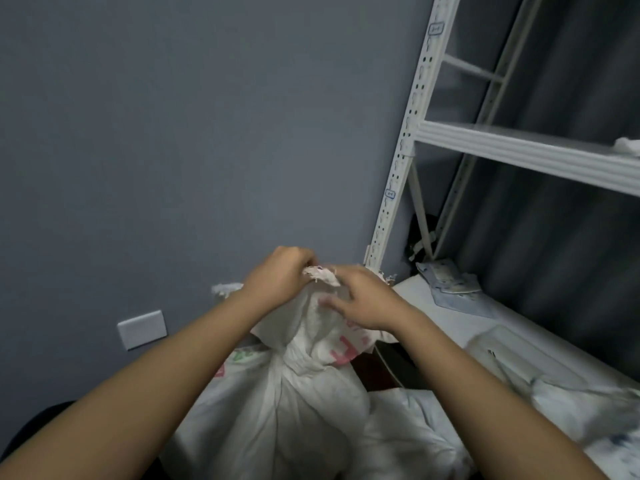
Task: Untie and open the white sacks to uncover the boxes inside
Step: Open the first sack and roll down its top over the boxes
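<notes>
A white woven sack (277, 403) with red print stands in front of me, its neck gathered and cinched around the middle. My left hand (277, 275) pinches the frayed top edge of the sack's mouth. My right hand (363, 303) grips the same bunched cloth just to the right, fingers curled into the fabric. A second white sack (228, 362) with green and red print leans behind it on the left. No box shows; the sack's contents are hidden.
A grey wall with a white socket plate (142, 329) is behind the sacks. A white metal shelving rack (519, 150) stands to the right, with a white lower shelf (450, 327) holding a blue-grey packet (453, 285) and plastic bags (571, 403).
</notes>
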The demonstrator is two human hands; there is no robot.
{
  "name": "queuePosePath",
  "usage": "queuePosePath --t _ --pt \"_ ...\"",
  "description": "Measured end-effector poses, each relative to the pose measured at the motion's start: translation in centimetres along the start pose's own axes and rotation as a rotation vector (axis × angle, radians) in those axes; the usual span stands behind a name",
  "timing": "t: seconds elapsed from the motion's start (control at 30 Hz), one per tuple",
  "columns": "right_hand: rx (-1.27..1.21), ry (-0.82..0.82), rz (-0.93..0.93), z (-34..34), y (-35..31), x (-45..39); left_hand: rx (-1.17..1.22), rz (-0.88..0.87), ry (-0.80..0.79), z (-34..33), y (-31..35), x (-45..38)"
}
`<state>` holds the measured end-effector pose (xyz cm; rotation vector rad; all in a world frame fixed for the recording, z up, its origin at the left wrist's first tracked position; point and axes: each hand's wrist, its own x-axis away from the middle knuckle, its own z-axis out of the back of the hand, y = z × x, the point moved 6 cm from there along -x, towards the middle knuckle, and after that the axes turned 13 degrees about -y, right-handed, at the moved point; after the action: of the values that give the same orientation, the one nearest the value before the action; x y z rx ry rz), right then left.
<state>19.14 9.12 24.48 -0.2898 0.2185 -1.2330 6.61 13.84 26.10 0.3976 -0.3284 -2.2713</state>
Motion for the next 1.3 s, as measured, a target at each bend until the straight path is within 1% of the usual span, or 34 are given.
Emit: queuePosePath --t 0.03,0.07,0.13,0.17,0.2,0.23,0.27,0.3,0.33,0.37,0.4,0.47,0.53,0.57,0.63,0.67,0.7,0.73,0.77,0.8,0.83,0.87,0.9,0.93,0.97,1.0,1.03,1.07,1.13,1.17,1.23,1.27,1.3 --pt "0.054 0.034 -0.026 -0.1 0.5 0.3 0.029 -0.022 0.000 0.0 0.3 -0.3" --pt "0.025 0.090 -0.045 0.3 1.6 0.8 0.056 -0.026 -0.008 0.0 0.2 -0.3" --pt "-0.160 0.209 -0.053 2.0 3.4 1.9 0.051 0.034 -0.083 -0.6 -1.3 0.1" --pt "-0.230 0.250 -0.082 3.0 4.3 2.6 0.005 0.076 -0.145 -0.9 -2.3 0.4" --pt "-0.242 0.271 -0.128 3.7 5.3 3.0 -0.046 0.115 -0.197 -1.1 -3.2 0.7" --pt "-0.203 0.266 -0.188 4.4 6.0 3.2 -0.090 0.149 -0.224 -1.0 -3.8 0.9" --pt "-0.090 0.231 -0.264 4.8 6.4 3.3 -0.125 0.161 -0.206 -0.6 -4.1 0.9" --pt "0.031 0.148 -0.314 4.7 6.4 3.3 -0.154 0.157 -0.154 0.0 -4.0 0.7" --pt "0.161 0.061 -0.316 4.4 5.5 3.1 -0.171 0.140 -0.083 0.7 -3.5 0.3" --pt "0.221 -0.001 -0.249 3.6 4.1 2.7 -0.167 0.111 -0.026 1.3 -2.5 0.0" --pt "0.230 -0.009 -0.154 2.8 2.3 2.1 -0.163 0.069 0.015 1.9 -1.1 -0.4" --pt "0.191 0.104 -0.028 2.1 -0.4 1.2 -0.182 -0.022 0.042 2.8 1.6 -1.1" --pt "0.067 0.281 -0.054 3.6 0.4 0.9 -0.176 -0.083 -0.014 3.4 2.9 -1.6" --pt "-0.034 0.375 -0.079 4.8 1.5 1.2 -0.132 -0.100 -0.062 3.6 2.6 -1.7" --pt "-0.290 0.593 -0.124 7.5 4.0 2.7 -0.028 -0.066 -0.194 3.9 0.6 -1.8" --pt "-0.390 0.660 -0.148 8.7 4.8 3.6 0.005 -0.028 -0.247 4.0 -0.6 -1.7" --pt "-0.430 0.675 -0.187 9.4 5.7 4.2 0.025 0.003 -0.273 4.0 -1.5 -1.5" --pt "-0.393 0.630 -0.246 9.9 6.2 4.4 0.037 0.014 -0.261 4.2 -1.9 -1.3" --pt "-0.277 0.530 -0.315 10.0 6.3 4.3 0.038 0.004 -0.214 4.5 -1.8 -1.2" --pt "-0.114 0.402 -0.346 9.9 5.5 4.1 0.011 -0.018 -0.148 4.9 -1.2 -1.3" --pt "0.030 0.296 -0.315 9.6 4.1 3.7 -0.049 -0.047 -0.081 5.4 -0.1 -1.3" --pt "0.124 0.231 -0.241 9.4 2.4 3.3 -0.130 -0.078 -0.023 5.8 1.3 -1.4" --pt "0.164 0.178 -0.149 9.1 0.2 2.9 -0.218 -0.116 0.022 6.1 2.7 -1.5" --pt "0.154 0.116 -0.081 8.8 -1.3 2.6 -0.307 -0.145 0.045 6.3 4.1 -1.7" --pt "0.100 0.035 -0.062 8.7 -2.0 2.5 -0.391 -0.156 0.059 6.5 5.3 -1.9" --pt "0.040 -0.055 -0.076 8.7 -2.1 2.5 -0.468 -0.141 0.078 6.9 6.0 -2.2" --pt "0.031 -0.116 -0.119 9.1 -1.6 2.7 -0.515 -0.108 0.098 7.5 6.3 -2.5" --pt "0.110 -0.098 -0.172 10.2 -0.8 3.1 -0.531 -0.070 0.118 8.3 6.5 -2.7" --pt "0.309 0.072 -0.295 13.2 1.2 4.5 -0.512 -0.019 0.142 9.8 6.2 -3.2" --pt "0.356 0.157 -0.370 14.3 2.3 5.5 -0.488 -0.018 0.152 10.3 6.1 -3.4" --pt "0.356 0.243 -0.514 15.5 4.3 7.3 -0.436 -0.031 0.178 10.9 6.2 -3.5" --pt "0.335 0.244 -0.552 15.3 5.0 7.9 -0.419 -0.045 0.183 10.9 6.5 -3.6" --pt "0.294 0.215 -0.536 14.9 5.1 8.0 -0.415 -0.058 0.182 10.6 6.9 -3.6"
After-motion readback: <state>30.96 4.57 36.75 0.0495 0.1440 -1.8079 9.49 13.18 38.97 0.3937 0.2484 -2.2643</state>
